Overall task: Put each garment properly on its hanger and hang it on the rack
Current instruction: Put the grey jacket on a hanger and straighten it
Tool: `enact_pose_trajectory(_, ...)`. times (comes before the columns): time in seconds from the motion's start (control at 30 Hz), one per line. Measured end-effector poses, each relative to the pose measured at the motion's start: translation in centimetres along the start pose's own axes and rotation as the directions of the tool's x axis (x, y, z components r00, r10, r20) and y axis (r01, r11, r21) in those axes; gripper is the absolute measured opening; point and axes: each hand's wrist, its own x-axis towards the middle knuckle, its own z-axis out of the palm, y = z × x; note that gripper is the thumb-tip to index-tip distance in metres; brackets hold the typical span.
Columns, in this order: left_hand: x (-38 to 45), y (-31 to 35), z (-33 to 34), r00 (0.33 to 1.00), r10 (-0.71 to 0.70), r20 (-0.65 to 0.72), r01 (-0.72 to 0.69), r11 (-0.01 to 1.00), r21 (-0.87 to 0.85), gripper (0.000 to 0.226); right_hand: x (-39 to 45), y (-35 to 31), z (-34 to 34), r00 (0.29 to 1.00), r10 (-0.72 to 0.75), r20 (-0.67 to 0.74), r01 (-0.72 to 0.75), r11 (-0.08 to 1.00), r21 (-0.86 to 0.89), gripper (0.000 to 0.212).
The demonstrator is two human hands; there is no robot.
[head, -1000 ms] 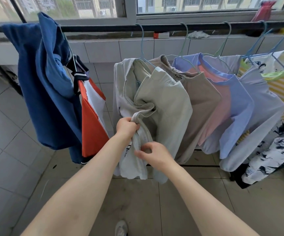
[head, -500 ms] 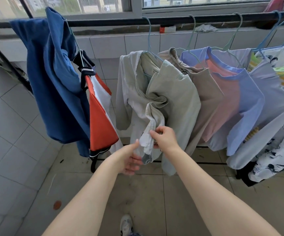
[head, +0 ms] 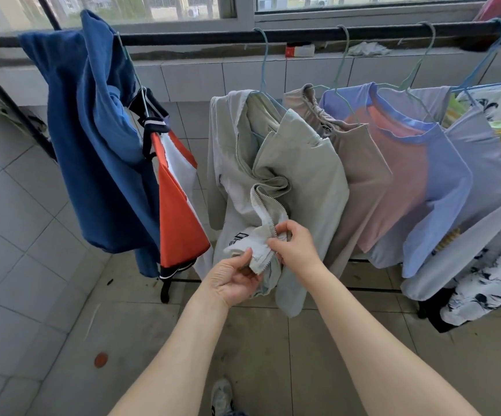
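A pale grey-green zip jacket [head: 306, 181] hangs from a light blue hanger [head: 263, 70] on the black rack bar [head: 303, 34], its front unzipped and bunched. My left hand [head: 232, 279] grips the lower left front edge from below. My right hand [head: 295, 246] pinches the opposite zipper edge just above it. Both hands meet at the jacket's bottom hem.
On the left a blue garment [head: 93, 130] is draped over the bar beside an orange-and-white top [head: 177, 205]. To the right hang a beige top [head: 360, 175], a pink-and-blue shirt [head: 417, 175] and several more garments. Tiled floor [head: 33, 265] lies below; my shoe [head: 222, 397] shows at the bottom.
My left hand has let go of the upper zipper fold, dropped lower and taken the jacket's bottom edge. My right hand stays on the other zipper edge. The view has tilted down.
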Motion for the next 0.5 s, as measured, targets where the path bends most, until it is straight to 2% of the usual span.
enact_pose_trajectory(0.07,0.1,-0.1,0.0,0.999,-0.030,0.039,0.029,0.999,0.032,0.024,0.0,-0.1,-0.4,0.997,-0.030,-0.065,0.026,0.998,-0.061,0.032)
enact_pose_trajectory(0.13,0.0,-0.1,0.0,0.996,-0.065,0.064,0.060,0.995,0.079,0.022,-0.1,-0.5,-1.1,0.991,-0.030,-0.133,0.024,0.999,-0.042,0.047)
enact_pose_trajectory(0.2,-0.2,0.2,0.2,0.998,-0.050,0.042,0.045,0.993,0.110,0.019,-0.3,-0.8,-1.9,0.973,-0.051,-0.225,0.042,0.998,-0.043,0.043)
enact_pose_trajectory(0.27,0.1,0.5,0.7,0.996,0.078,-0.043,-0.073,0.992,0.100,0.010,-0.4,-0.7,-2.8,0.935,-0.140,-0.327,0.084,0.980,-0.181,0.024)
enact_pose_trajectory(0.33,0.7,0.7,1.5,0.949,0.281,-0.141,-0.260,0.954,0.151,0.010,-0.6,-0.3,-3.3,0.880,-0.263,-0.396,0.126,0.932,-0.339,0.013)
enact_pose_trajectory(0.4,1.0,0.5,2.3,0.881,0.442,-0.167,-0.367,0.863,0.348,0.013,-1.0,0.0,-2.6,0.865,-0.339,-0.370,0.148,0.877,-0.458,0.015)
enact_pose_trajectory(0.43,1.1,0.2,2.7,0.873,0.468,-0.139,-0.370,0.820,0.436,0.013,-1.3,0.1,-1.8,0.877,-0.360,-0.317,0.176,0.857,-0.485,0.012)
enact_pose_trajectory(0.5,1.1,-0.6,3.4,0.919,0.390,-0.054,-0.313,0.806,0.502,0.013,-1.8,0.5,-0.2,0.898,-0.404,-0.175,0.271,0.821,-0.503,0.005)
